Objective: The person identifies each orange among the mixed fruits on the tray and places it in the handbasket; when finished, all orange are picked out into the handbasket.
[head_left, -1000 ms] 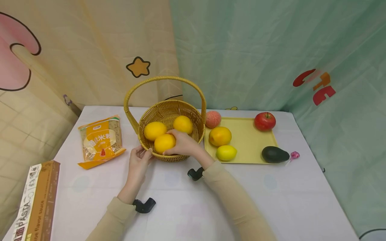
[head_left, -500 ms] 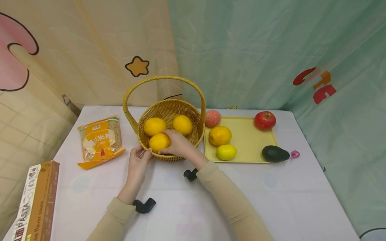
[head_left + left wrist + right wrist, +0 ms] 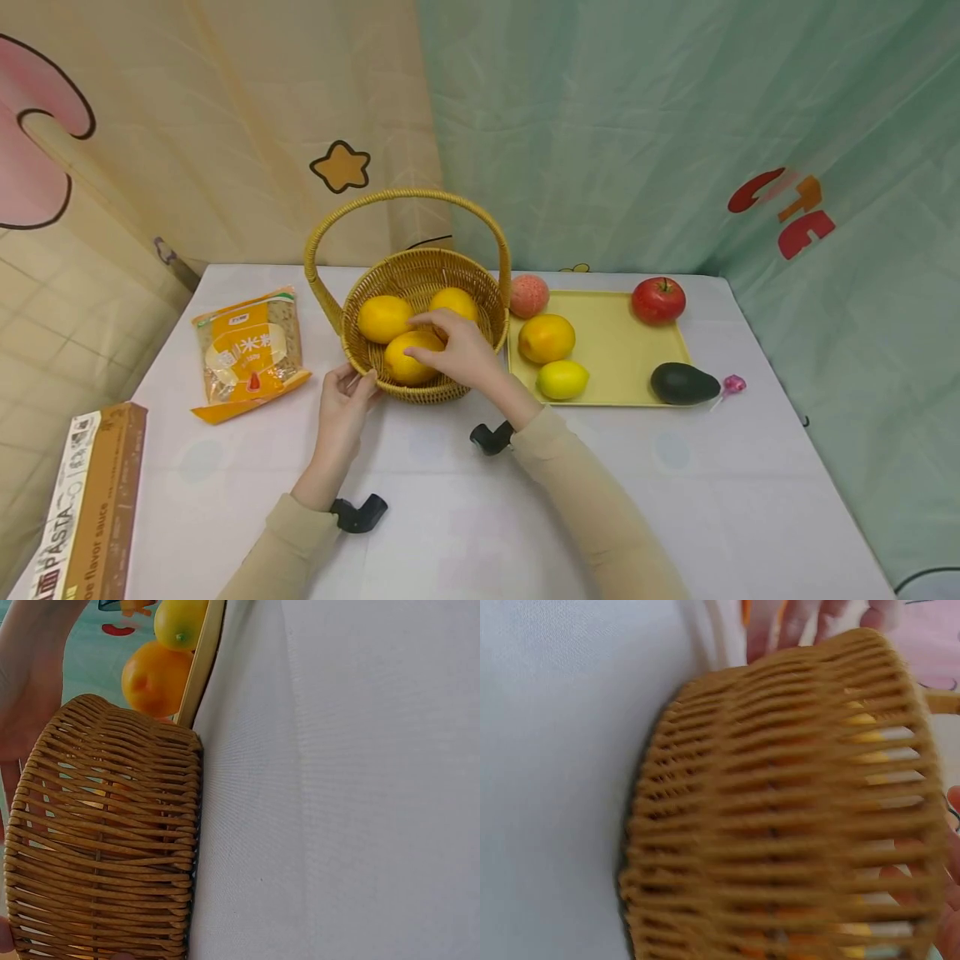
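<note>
A yellow wicker basket [image 3: 431, 392] with a tall arched handle holds three yellow-orange oval fruits. My left hand [image 3: 341, 412] pinches its front-left rim, thumb on the edge and other fingers around the outside. Over the front fruit [image 3: 405, 371], my right hand [image 3: 467, 354] hovers with thumb and fingers spread apart. Behind it lie the left fruit [image 3: 384, 319] and the back-right fruit [image 3: 454, 302], the latter partly covered by the fingers. Woven basket sides [image 3: 105, 825] fill much of both wrist views; fruit shows faintly through the gaps.
Right of the basket, a yellow tray [image 3: 611, 342] bears an orange-yellow fruit [image 3: 547, 339], a lemon [image 3: 562, 380], a red apple [image 3: 658, 301] and an avocado [image 3: 682, 384]. A pink ball-like fruit [image 3: 529, 296], lollipop [image 3: 733, 384], orange food bag [image 3: 251, 354] and pasta box [image 3: 112, 492] surround these.
The right hand shifts the front fruit left, then loosens and lifts off it; the fruit now lies slightly further right. The left hand stays at the rim.
</note>
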Demonstrator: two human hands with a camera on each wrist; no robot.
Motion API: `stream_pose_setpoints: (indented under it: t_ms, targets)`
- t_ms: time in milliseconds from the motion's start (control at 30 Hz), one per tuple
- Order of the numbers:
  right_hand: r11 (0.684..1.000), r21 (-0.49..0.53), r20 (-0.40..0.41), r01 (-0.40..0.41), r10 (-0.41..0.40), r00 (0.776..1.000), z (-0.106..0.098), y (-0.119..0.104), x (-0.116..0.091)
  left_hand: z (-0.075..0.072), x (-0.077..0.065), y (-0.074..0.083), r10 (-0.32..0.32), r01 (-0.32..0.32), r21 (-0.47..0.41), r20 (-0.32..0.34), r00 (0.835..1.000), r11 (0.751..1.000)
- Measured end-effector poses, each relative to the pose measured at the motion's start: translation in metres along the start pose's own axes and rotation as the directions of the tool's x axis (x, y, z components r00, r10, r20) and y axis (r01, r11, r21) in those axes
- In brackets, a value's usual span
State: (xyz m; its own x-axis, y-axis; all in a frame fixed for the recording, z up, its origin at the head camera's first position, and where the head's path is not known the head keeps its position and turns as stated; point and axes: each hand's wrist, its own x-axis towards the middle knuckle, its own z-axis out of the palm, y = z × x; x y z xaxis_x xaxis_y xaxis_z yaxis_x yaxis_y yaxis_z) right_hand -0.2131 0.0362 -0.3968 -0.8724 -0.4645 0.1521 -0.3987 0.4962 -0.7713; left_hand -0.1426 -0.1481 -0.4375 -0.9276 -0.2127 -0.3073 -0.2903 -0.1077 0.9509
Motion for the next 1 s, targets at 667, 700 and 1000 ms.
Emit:
stream_pose_setpoints:
  t_ms: [667, 700, 1000]
  targets:
    - [0.970, 0.183, -0.101, -0.161, 0.181, 0.978, -0.125, 0.059, -0.064, 0.000, 0.001, -0.001, 0.001, -0.001, -0.023, 0.001, 1.000, 1.000]
    - [0.969, 0.174, -0.095, -0.177, 0.196, 0.976, -0.129, 0.063, -0.066, 0.000, 0.001, 0.000, 0.000, 0.000, -0.023, 0.000, 1.000, 1.000]
    - [0.947, 0.161, -0.026, -0.277, 0.285, 0.958, -0.148, 0.092, -0.072, -0.001, 0.002, -0.001, -0.002, 0.002, -0.024, 0.001, 1.000, 1.000]
